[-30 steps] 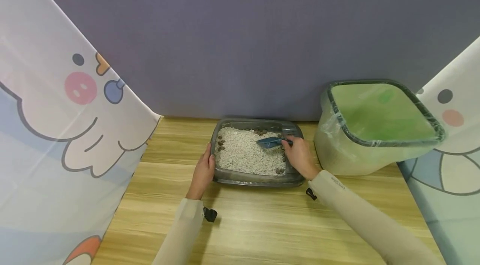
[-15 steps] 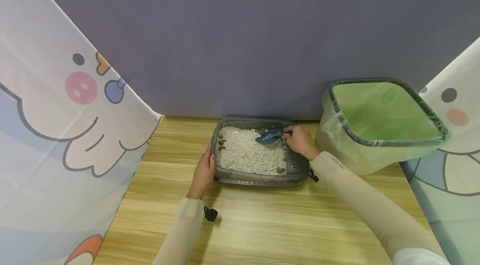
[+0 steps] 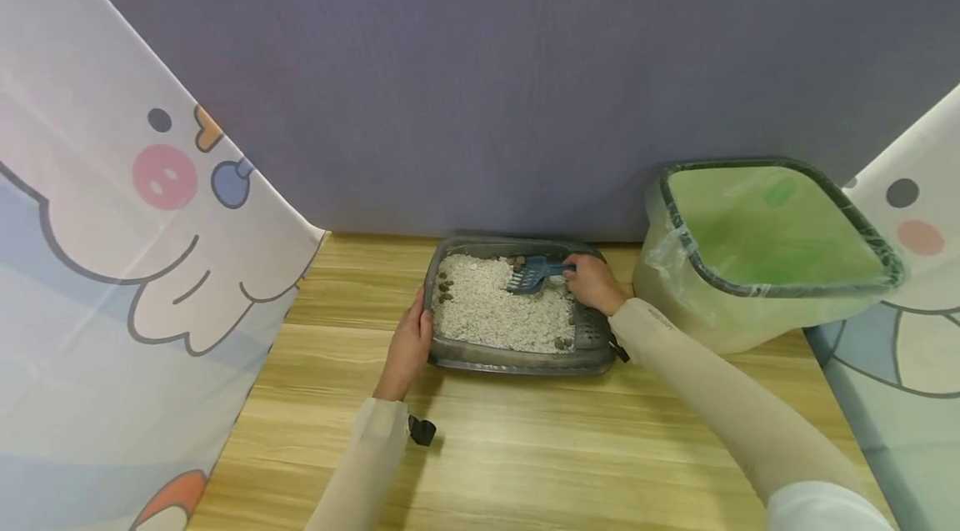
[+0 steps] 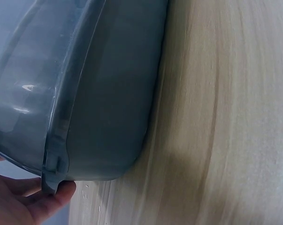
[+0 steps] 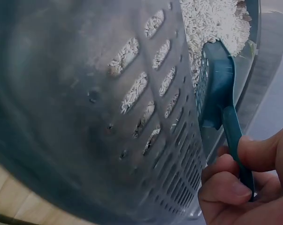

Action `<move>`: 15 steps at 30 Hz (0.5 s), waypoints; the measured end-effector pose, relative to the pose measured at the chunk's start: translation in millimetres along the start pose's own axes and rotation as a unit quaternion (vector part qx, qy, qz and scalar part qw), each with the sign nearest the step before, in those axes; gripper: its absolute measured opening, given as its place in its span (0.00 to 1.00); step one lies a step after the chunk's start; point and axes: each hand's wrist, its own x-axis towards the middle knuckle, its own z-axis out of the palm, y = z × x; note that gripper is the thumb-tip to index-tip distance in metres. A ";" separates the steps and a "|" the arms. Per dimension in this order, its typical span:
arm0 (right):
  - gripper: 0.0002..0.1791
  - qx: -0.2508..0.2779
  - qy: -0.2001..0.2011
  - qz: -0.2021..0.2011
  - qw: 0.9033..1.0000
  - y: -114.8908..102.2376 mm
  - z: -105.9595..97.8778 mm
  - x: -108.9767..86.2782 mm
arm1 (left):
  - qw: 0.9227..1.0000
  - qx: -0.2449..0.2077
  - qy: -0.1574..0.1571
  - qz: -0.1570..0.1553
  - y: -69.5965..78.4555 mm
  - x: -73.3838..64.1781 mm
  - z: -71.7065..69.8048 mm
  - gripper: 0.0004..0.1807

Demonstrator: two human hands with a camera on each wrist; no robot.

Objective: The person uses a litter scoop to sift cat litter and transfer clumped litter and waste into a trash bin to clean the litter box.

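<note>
A grey litter box (image 3: 517, 361) holds pale litter (image 3: 495, 314) with dark clumps (image 3: 446, 289) along its edges. My left hand (image 3: 407, 343) grips the box's left rim; in the left wrist view the fingers (image 4: 57, 202) curl at the rim's corner. With my right hand (image 3: 592, 281) I hold a blue slotted litter scoop (image 3: 531, 274) by its handle. Its head lies at the litter near the back wall, beside a few clumps. From the right wrist, the scoop (image 5: 218, 84) is seen past the box's slotted grate (image 5: 155, 103), thumb and fingers around the handle.
To the right of the box stands a tall bin (image 3: 697, 323) with a clear liner over its dark rim. Both are on a wood-grain table (image 3: 510, 448). A grey panel (image 3: 480, 81) rises behind, and cartoon-printed sheets (image 3: 247, 281) hang at the sides.
The scoop has turned, so its slots show more plainly, and its head has shifted slightly towards the back clumps. My right hand moved with it. The left hand has stayed on the rim.
</note>
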 end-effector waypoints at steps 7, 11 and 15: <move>0.19 0.009 -0.021 0.015 1.000 -3.2 3.9 6.7 | 1.000 -0.002 0.002 -0.001 0.6 1.0 0.4 0.27; 0.20 0.034 -0.049 0.036 0.998 -9.1 8.0 12.0 | 1.000 0.000 -0.002 -0.006 0.1 1.3 0.3 0.28; 0.19 0.033 -0.042 0.017 0.998 -15.8 16.1 19.9 | 1.000 -0.002 -0.002 -0.003 0.1 1.2 0.7 0.28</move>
